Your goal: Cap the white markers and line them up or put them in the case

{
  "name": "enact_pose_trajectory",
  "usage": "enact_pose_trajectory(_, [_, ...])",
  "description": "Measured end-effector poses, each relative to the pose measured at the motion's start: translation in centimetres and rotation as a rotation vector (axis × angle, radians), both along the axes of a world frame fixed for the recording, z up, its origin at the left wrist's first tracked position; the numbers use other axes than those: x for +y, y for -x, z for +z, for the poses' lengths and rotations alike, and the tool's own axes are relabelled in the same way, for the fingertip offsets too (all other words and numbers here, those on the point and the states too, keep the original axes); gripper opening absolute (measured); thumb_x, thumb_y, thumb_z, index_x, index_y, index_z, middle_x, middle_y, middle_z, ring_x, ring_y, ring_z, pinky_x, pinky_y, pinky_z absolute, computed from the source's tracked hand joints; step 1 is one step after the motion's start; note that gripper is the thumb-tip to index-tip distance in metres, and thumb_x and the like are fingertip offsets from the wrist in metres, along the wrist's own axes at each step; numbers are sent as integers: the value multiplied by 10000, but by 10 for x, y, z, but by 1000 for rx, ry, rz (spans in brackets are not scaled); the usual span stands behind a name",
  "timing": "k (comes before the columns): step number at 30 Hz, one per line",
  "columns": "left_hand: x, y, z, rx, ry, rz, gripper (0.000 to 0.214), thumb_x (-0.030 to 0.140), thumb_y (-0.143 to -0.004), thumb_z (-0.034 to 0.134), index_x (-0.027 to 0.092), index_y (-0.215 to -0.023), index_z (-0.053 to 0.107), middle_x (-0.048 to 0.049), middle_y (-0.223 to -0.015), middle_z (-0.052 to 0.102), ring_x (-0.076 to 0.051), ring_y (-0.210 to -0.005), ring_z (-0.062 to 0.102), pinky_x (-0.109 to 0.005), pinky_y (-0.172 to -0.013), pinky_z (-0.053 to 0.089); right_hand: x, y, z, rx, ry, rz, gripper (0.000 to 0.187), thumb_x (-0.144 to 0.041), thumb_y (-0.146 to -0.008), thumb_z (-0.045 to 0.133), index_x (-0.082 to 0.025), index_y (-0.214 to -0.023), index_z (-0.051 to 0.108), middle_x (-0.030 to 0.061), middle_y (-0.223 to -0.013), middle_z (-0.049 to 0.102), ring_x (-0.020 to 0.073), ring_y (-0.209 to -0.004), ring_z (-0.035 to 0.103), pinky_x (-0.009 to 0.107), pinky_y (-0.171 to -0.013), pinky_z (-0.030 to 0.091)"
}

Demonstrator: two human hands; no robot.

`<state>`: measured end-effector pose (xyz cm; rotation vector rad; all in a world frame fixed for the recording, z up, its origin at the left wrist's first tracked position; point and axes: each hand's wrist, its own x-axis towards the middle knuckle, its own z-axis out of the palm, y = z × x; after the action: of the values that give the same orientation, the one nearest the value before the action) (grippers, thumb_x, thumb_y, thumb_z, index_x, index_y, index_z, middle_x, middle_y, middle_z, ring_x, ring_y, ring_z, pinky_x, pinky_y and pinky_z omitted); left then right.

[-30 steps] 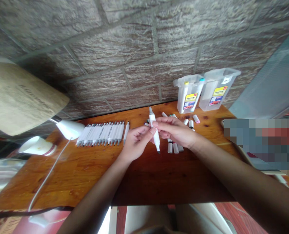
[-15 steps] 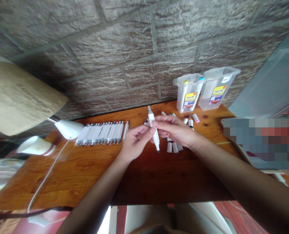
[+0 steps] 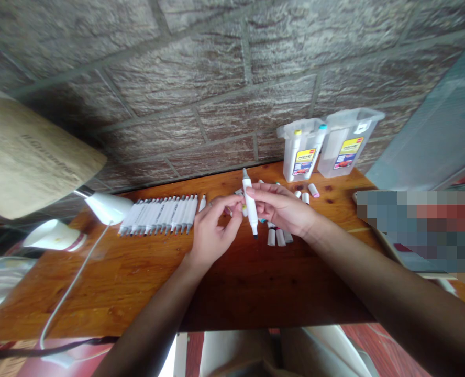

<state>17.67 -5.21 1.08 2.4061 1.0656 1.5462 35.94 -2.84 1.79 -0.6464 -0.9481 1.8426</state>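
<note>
A white double-ended marker point(image 3: 251, 207) stands nearly upright in front of me, its grey upper end pointing at the wall and a dark tip showing below. My right hand point(image 3: 281, 207) grips it between thumb and fingers from the right. Just left of the marker is my left hand point(image 3: 214, 225), its thumb and index finger bent with a gap between them, off the barrel's front. Loose marker caps point(image 3: 280, 237) lie on the table behind and below my right hand, which hides part of them. A row of white markers point(image 3: 157, 215) lies side by side to the left.
Two clear plastic containers point(image 3: 340, 149) stand against the stone wall point(image 3: 217, 110); the left one holds markers. A white lamp point(image 3: 109, 208) and a paper cup point(image 3: 55, 234) are at left, with a white cable point(image 3: 73, 283) across the wooden table point(image 3: 138, 283). A blurred tablet-like object lies right.
My left thumb has come off the marker's barrel and that hand has drawn slightly left. The marker has shifted a little right in my right hand.
</note>
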Motion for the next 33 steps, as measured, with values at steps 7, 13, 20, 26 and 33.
enact_pose_trajectory(7, [7,2,6,138,-192,-60,284,145,-886,668,247,-1144,726,-86,-1245,699,-221,-1147,657,-408,-979,534,0,1,-2,45,94,10,293,-340,-677,920,-171,-834,739,-16,-754,737,72,-624,620,187,-601,482])
enact_pose_trajectory(13, [9,3,6,128,-226,-132,297,140,-867,709,258,-1140,724,-81,-1216,720,-226,-1140,664,-427,-972,539,0,2,-2,45,138,23,338,-364,-659,933,-166,-874,763,-16,-746,741,78,-656,638,189,-620,502])
enact_pose_trajectory(20, [4,4,-1,-95,-124,31,164,206,-908,696,202,-1072,706,-70,-1102,761,-197,-1028,714,-350,-947,550,-5,6,-2,-222,106,-3,480,-594,-699,848,-152,-665,665,33,-629,701,61,-461,511,181,-386,267])
enact_pose_trajectory(26, [9,1,2,-449,196,47,244,410,-890,720,173,-879,663,3,-734,718,-109,-627,662,-221,-648,527,-8,5,9,-149,-30,-115,533,-564,-663,870,-171,-572,522,-66,-472,491,29,-392,319,206,-387,164])
enact_pose_trajectory(33, [0,-8,-2,-353,347,-220,138,314,-905,704,183,-889,666,6,-728,709,-105,-625,644,-204,-608,510,-7,4,5,-126,-157,-48,361,-395,-663,904,-171,-911,767,-48,-635,610,38,-503,413,196,-445,224])
